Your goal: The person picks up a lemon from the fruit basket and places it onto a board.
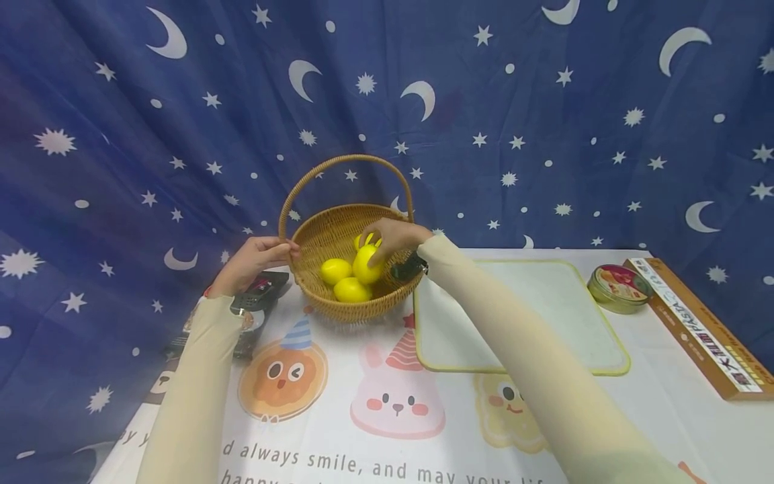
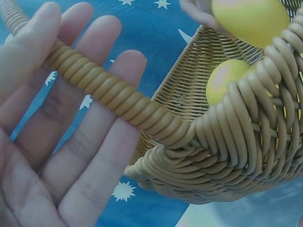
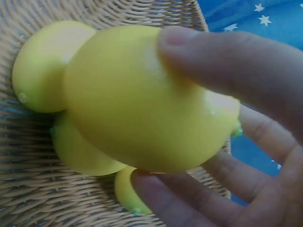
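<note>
lemon (image 3: 128,94), smooth and oval, between fingers (image 3: 165,201) over woven basket (image 1: 358,310)

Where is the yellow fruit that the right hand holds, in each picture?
Head: held yellow fruit, near the centre.
Left wrist: held yellow fruit, top right, cut off by the top edge.
Right wrist: held yellow fruit, large, around the middle.
Shared landmark: the wicker basket.

Far side: blue curtain (image 1: 459,158) with white moons, stars. White tablecloth (image 1: 329,437), cartoon figures, lettering at near side. Left: dark packages (image 1: 261,316), partly hidden. Right: pale board (image 1: 544,286), yellow rim; farther right, round tin (image 1: 621,286), just left of long brown box (image 1: 701,329) reading "PASTA".
</note>
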### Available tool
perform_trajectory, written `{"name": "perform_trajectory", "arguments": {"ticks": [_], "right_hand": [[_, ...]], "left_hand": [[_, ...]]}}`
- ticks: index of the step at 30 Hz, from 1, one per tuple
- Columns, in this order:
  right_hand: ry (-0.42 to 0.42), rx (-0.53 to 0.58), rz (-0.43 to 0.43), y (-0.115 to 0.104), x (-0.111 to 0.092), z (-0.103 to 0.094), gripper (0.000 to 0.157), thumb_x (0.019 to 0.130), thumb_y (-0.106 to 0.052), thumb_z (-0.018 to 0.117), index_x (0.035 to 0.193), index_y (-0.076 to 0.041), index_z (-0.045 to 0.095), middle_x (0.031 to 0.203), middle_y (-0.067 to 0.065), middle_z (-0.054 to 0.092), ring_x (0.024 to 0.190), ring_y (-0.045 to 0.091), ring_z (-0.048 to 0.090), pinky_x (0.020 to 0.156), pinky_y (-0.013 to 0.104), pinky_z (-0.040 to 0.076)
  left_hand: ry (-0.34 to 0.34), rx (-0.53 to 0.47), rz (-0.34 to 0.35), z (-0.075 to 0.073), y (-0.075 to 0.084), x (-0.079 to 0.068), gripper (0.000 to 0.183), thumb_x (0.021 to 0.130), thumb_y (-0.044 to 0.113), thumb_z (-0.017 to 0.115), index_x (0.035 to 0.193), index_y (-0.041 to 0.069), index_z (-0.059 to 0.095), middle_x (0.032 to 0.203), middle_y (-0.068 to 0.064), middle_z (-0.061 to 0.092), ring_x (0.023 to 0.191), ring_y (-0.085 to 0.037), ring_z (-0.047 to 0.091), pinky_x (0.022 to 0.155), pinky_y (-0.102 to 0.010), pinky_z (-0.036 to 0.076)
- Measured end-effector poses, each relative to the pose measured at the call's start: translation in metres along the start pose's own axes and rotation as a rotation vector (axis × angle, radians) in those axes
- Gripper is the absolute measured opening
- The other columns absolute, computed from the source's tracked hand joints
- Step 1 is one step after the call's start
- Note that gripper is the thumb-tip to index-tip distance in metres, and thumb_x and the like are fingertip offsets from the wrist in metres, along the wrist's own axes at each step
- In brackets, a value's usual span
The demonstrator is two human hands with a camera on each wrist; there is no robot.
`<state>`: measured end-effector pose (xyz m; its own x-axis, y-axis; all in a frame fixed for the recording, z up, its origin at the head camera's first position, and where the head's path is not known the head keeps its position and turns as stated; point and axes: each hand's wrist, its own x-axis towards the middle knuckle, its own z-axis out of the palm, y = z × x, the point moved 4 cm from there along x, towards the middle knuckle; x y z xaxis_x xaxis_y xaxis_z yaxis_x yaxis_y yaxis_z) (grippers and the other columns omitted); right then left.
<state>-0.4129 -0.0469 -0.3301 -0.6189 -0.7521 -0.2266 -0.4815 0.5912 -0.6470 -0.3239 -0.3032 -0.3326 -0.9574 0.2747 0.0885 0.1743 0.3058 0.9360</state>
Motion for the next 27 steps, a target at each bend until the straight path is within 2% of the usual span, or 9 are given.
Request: {"name": "perform_trajectory", "arguments": {"ticks": [4,9,12,20,27], "right_hand": [[0.081,0.033,-0.020,-0.002,-0.004,-0.007,0.048,0.076,-0.022,0.079,0.119,-0.014,0.059,0.134,0.008,0.053,0.123,0.027,0.049,0.096,0.036,0.049],[0.176,0.079,-0.051,-0.008,-0.012,-0.018,0.051,0.076,-0.022,0.078,0.122,-0.012,0.058,0.130,0.006,0.055,0.115,0.024,0.054,0.096,0.036,0.048],[0.221,0.112,-0.061,-0.010,-0.017,-0.023,0.053,0.075,-0.022,0.078,0.123,-0.013,0.056,0.130,0.007,0.055,0.114,0.024,0.054,0.096,0.036,0.048],[0.312,0.178,-0.136,-0.011,-0.039,-0.035,0.052,0.075,-0.020,0.079,0.122,-0.014,0.057,0.129,0.005,0.055,0.114,0.024,0.055,0.097,0.036,0.048],[0.346,0.201,-0.178,-0.007,-0.061,-0.039,0.052,0.077,-0.017,0.076,0.124,-0.012,0.055,0.132,0.005,0.053,0.120,0.026,0.051,0.102,0.040,0.045]], "left_hand": [[-0.008,-0.006,0.004,0.001,-0.001,0.000,0.024,0.097,0.020,0.053,0.107,0.002,0.064,0.091,0.017,0.070,0.090,-0.001,0.066,0.084,-0.018,0.053],[-0.007,-0.016,0.012,0.001,-0.001,0.000,0.015,0.097,0.020,0.053,0.097,0.016,0.067,0.090,0.016,0.070,0.089,-0.001,0.066,0.082,-0.016,0.053],[-0.005,-0.007,0.009,0.000,0.000,0.000,0.015,0.097,0.020,0.053,0.094,0.021,0.067,0.090,0.017,0.070,0.090,0.000,0.066,0.082,-0.015,0.053],[-0.001,0.013,-0.006,0.001,0.001,-0.001,0.015,0.097,0.022,0.053,0.096,0.019,0.067,0.090,0.017,0.069,0.091,0.000,0.065,0.083,-0.016,0.053],[0.013,0.020,-0.020,0.001,0.000,-0.002,0.014,0.096,0.024,0.054,0.096,0.021,0.067,0.089,0.016,0.069,0.092,0.000,0.065,0.089,-0.025,0.053]]}}
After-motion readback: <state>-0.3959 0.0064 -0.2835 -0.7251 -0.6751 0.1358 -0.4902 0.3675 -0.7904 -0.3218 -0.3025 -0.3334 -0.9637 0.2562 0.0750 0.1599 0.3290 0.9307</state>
